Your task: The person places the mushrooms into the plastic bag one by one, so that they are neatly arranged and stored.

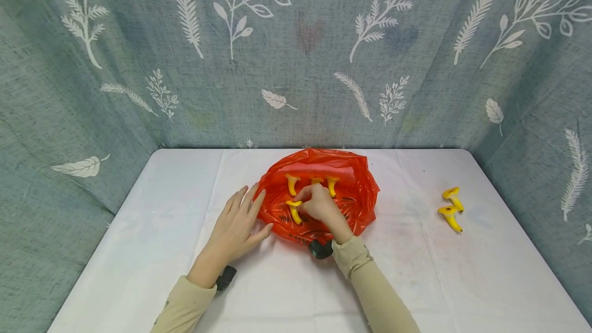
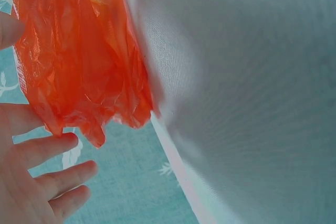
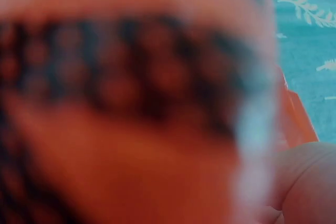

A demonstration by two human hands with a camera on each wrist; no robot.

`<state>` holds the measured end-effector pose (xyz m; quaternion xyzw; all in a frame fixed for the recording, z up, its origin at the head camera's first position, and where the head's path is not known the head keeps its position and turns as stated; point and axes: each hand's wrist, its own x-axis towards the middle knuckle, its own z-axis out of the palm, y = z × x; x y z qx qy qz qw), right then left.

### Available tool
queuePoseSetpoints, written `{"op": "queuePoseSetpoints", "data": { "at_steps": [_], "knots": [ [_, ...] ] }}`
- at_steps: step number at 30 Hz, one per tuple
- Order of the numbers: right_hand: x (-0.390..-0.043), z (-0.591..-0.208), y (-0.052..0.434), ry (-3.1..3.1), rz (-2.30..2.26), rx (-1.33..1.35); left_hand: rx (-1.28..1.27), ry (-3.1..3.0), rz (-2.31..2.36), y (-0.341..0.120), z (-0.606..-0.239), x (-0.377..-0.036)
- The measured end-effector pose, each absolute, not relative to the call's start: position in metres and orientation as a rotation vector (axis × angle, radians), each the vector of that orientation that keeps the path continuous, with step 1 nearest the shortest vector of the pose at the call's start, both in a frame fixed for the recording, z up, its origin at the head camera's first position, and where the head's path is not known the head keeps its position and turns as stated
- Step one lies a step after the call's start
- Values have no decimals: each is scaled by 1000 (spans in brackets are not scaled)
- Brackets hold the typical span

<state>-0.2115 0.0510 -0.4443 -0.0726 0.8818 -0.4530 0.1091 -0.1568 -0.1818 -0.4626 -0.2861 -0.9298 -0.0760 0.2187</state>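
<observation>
A red plastic bag (image 1: pixel 319 162) lies opened wide on the white table, with several yellow chanterelle mushrooms (image 1: pixel 332 185) inside. My right hand (image 1: pixel 319 203) reaches into it, and its thumb and fingertips pinch a chanterelle mushroom (image 1: pixel 295 214) near the cap. At the bag's left rim my left hand (image 1: pixel 238 227) rests with its fingers straight and spread. In the left wrist view, fingers (image 2: pixel 52 148) of that hand touch the bag's crumpled edge. Blurred red film with black print (image 3: pixel 121 166) fills most of the right wrist view, hiding the fingertips there.
Two more yellow chanterelle mushrooms (image 1: pixel 450 210) lie touching each other on the right part of the white table (image 1: pixel 407 281). A grey-green curtain (image 1: pixel 305 81) with white leaf prints surrounds the table's back and sides.
</observation>
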Motion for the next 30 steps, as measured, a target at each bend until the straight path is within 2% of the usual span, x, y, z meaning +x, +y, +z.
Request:
{"op": "queuePoseSetpoints", "data": {
  "at_steps": [17,30],
  "knots": [
    [-206,-435,49,2618,-1287,-258,-790,-2573,-201,-182,-462,-157],
    [-196,-413,57,2703,-1293,-355,-789,-2578,-189,-181,-462,-156]
  ]
}}
